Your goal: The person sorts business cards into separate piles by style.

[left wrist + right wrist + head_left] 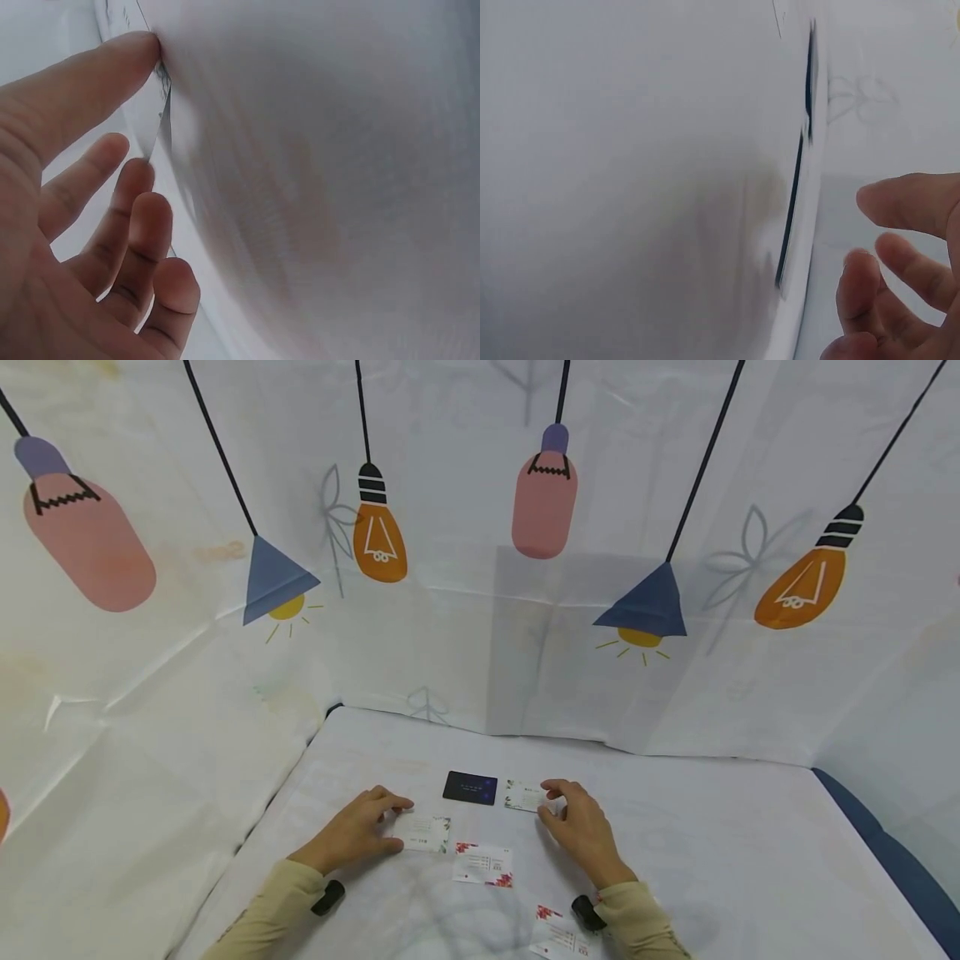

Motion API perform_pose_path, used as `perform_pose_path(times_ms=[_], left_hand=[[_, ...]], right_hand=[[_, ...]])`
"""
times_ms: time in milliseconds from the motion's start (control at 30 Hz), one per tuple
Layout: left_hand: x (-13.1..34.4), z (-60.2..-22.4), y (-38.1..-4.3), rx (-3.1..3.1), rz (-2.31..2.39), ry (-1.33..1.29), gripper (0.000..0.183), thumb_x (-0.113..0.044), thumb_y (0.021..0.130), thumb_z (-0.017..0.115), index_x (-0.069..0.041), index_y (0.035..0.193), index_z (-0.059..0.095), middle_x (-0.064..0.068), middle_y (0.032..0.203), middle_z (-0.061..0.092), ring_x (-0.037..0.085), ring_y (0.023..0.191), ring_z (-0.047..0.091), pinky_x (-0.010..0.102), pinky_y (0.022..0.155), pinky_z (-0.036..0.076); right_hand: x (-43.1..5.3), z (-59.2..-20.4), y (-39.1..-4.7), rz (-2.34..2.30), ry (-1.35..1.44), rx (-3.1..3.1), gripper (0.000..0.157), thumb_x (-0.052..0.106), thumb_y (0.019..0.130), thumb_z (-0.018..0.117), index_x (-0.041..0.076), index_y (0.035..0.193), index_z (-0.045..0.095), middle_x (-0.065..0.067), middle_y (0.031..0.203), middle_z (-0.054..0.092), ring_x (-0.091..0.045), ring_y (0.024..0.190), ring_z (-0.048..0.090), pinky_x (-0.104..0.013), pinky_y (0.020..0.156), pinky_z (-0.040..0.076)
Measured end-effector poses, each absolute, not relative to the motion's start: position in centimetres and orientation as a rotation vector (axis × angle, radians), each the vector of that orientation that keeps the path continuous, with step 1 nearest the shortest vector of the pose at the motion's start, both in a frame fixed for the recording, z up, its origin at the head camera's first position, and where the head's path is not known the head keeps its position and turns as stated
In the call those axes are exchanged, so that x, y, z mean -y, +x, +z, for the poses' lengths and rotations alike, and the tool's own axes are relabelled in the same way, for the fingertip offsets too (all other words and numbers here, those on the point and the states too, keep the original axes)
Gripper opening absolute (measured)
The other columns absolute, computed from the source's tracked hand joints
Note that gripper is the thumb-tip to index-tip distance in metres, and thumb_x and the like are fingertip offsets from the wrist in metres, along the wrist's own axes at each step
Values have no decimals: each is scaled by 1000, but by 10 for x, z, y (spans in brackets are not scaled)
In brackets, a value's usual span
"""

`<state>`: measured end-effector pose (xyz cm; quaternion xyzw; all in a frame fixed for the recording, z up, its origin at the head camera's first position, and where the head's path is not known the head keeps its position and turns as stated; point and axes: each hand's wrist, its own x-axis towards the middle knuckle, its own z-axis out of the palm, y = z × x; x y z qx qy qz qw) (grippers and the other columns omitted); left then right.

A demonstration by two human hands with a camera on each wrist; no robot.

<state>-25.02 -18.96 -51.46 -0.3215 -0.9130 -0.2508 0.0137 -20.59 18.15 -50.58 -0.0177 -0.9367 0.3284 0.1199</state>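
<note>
In the head view, my left hand [357,831] is at the left end of a white printed card with green leaf corners [425,832]. The left wrist view has the thumb and a finger on opposite edges of that card [142,105], holding it. My right hand [581,828] hovers at the right end of another white card with green leaves [522,795]. Its thumb and fingers are bent and apart, with nothing between them, and the right wrist view has a gap between these fingers [859,281] and the thin cards.
A black card [470,787] lies left of the right-hand white card. Nearer are a white card with red flowers [483,865] and a similar one [558,933] partly behind the right wrist. The white-covered table [720,843] meets a lamp-patterned cloth [450,643] at the back.
</note>
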Motion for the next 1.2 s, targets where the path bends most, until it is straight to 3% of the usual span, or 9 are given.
perform_pose_path(times_ms=[167,533,900,1200], left_hand=[[189,-515,-250,2789,-756,-1021,52,-21,77,90,-13,124,70,-4,110,55,14,95,53,34,83,49],[190,-519,-245,2756,-764,-976,52,-25,77,90,-21,125,69,-4,109,58,15,94,54,35,82,49],[193,-518,-243,2696,-710,-1003,53,-27,77,88,-23,126,67,-13,93,61,8,86,48,34,77,45],[194,-518,-243,2736,-709,-1003,53,-29,79,87,-25,127,66,-14,92,62,8,84,49,34,76,45]], right_hand=[[-171,-506,-204,968,-3,2715,44,17,86,78,17,128,65,-2,111,65,-8,69,50,-29,60,41],[-137,-507,-200,938,165,2725,39,21,88,79,19,124,65,6,103,67,-4,67,48,-25,58,41],[-91,-503,-200,944,355,2801,40,28,90,76,21,128,64,8,101,70,-1,63,49,-24,53,40],[-67,-512,-203,890,376,2921,44,31,87,78,20,127,63,15,90,68,-7,78,60,-33,67,48]])
